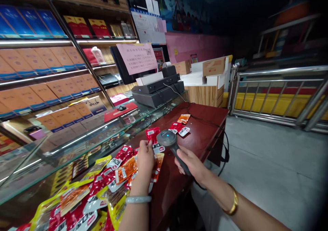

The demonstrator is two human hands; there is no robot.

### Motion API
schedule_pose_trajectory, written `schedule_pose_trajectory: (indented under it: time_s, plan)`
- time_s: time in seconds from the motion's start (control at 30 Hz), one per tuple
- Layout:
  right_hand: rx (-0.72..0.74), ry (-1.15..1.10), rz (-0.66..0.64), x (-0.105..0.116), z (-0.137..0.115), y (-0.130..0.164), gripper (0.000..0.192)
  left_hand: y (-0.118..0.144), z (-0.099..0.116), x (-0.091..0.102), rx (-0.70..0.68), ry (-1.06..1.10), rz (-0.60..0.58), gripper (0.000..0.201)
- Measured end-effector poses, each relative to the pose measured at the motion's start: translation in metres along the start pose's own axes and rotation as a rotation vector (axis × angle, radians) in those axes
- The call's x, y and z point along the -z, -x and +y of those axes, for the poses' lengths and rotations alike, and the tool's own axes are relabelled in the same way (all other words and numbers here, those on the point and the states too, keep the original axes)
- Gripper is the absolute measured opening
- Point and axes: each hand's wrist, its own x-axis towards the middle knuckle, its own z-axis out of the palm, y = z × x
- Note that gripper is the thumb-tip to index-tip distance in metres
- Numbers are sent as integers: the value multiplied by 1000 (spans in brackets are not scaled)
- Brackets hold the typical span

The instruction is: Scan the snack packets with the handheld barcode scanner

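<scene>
My right hand (191, 163) is wrapped round the handle of a dark grey barcode scanner (167, 139), with a blue light glowing on its head. Just left of the scanner, my left hand (145, 154) pinches a red snack packet (152, 134) by its edge, a white label facing up. Orange packets (126, 169) lie under and beside my left wrist. A heap of red, orange and yellow snack packets (77, 210) spreads across the lower left. Beyond the scanner, an orange packet (183, 118) and red-and-white packets (183, 131) lie on the dark red tabletop (205, 116).
A glass display counter (84, 145) runs along the left, with a black cash register (156, 91) and monitor behind. Shelves of boxed goods (28, 63) line the wall. A black cable (227, 139) hangs over the table's right edge. Metal railing (271, 94) stands at right.
</scene>
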Motion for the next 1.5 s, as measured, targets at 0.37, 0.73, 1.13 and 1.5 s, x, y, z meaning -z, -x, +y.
schedule_pose_trajectory:
  time_s: [0.37, 0.73, 1.13, 1.5]
  plan:
    - [17, -12, 25, 1, 0, -3, 56, 6, 12, -12, 55, 250, -201, 23]
    - [6, -6, 42, 3, 1, -1, 52, 1, -10, 39, -86, -581, -282, 41]
    - [-18, 30, 35, 0, -2, 1, 56, 8, -1, 31, -135, -679, -426, 34]
    - [-18, 41, 22, 1, -1, 1, 53, 26, 16, 24, -187, -794, -340, 57]
